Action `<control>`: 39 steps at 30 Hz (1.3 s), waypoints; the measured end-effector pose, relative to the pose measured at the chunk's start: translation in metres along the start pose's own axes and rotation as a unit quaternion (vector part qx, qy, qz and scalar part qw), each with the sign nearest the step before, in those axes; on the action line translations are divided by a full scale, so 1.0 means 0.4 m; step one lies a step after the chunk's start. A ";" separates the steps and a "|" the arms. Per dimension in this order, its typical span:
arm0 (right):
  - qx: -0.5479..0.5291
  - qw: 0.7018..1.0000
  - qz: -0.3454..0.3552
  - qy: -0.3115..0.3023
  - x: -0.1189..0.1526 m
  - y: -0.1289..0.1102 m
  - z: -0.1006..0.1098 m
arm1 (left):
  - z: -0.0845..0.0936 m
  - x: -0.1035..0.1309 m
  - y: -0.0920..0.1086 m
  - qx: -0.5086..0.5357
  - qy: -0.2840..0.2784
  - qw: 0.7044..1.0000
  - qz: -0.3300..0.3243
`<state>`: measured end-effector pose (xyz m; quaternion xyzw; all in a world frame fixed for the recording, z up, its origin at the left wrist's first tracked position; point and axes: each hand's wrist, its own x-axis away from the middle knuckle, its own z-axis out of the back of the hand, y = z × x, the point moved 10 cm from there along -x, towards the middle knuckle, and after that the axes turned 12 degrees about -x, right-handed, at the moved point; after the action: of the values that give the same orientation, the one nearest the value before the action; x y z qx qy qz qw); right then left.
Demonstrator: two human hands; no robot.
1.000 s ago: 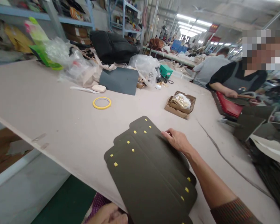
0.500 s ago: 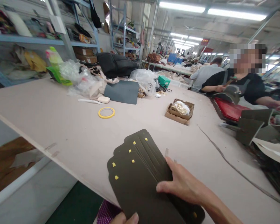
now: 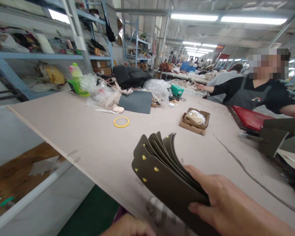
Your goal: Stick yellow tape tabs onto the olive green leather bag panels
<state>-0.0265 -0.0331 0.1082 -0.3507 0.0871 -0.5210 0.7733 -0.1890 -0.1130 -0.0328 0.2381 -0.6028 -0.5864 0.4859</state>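
My right hand (image 3: 216, 193) grips a stack of dark olive, leather-like panels (image 3: 167, 183) by its right side, thumb on the front and fingers behind. The panels have rounded corners and small yellow bits stuck near their upper ends. Those ends fan apart and bend, and the stack is tilted above the table; its lower end runs out of view. At the bottom edge, my left hand (image 3: 130, 226) shows only in part and blurred, left of the panels. Its fingers cannot be made out.
On the pale table (image 3: 98, 137) lie a yellow tape roll (image 3: 121, 122), a cardboard box (image 3: 195, 120) of gold-coloured pieces, a grey sheet (image 3: 135, 102) and plastic bags (image 3: 159, 91). A cord (image 3: 241, 168) crosses the right side. Beyond a red piece (image 3: 250, 116), a co-worker (image 3: 250, 93) reaches out an arm.
The panels went from a flat, stepped fan to a bent, upward-tilted bunch, shifting right with my right hand. My left hand came away from their lower left edge. The co-worker's arm stretched out leftward.
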 end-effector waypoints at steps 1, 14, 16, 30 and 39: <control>0.042 0.999 0.016 0.023 0.003 -0.002 0.029 | 0.052 -0.009 0.023 -0.006 0.039 0.999 -0.025; 0.204 0.974 0.014 0.096 -0.049 0.199 -0.028 | 0.297 -0.228 0.134 -0.210 0.224 0.922 -0.237; 0.210 0.972 0.016 0.106 -0.039 0.199 -0.022 | 0.303 -0.245 0.170 -0.254 0.224 0.908 -0.248; 0.158 0.951 0.078 0.255 0.093 0.163 0.058 | -0.037 -0.287 0.457 -0.729 0.044 0.579 -0.362; -0.177 0.869 -0.121 0.447 0.329 0.558 -0.019 | -0.037 -0.304 0.443 -0.705 0.020 0.604 -0.372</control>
<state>0.1940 -0.1035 -0.0082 -0.2197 0.4710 -0.6874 0.5073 -0.0758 0.0194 0.0939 0.0373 0.1477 -0.9549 0.2550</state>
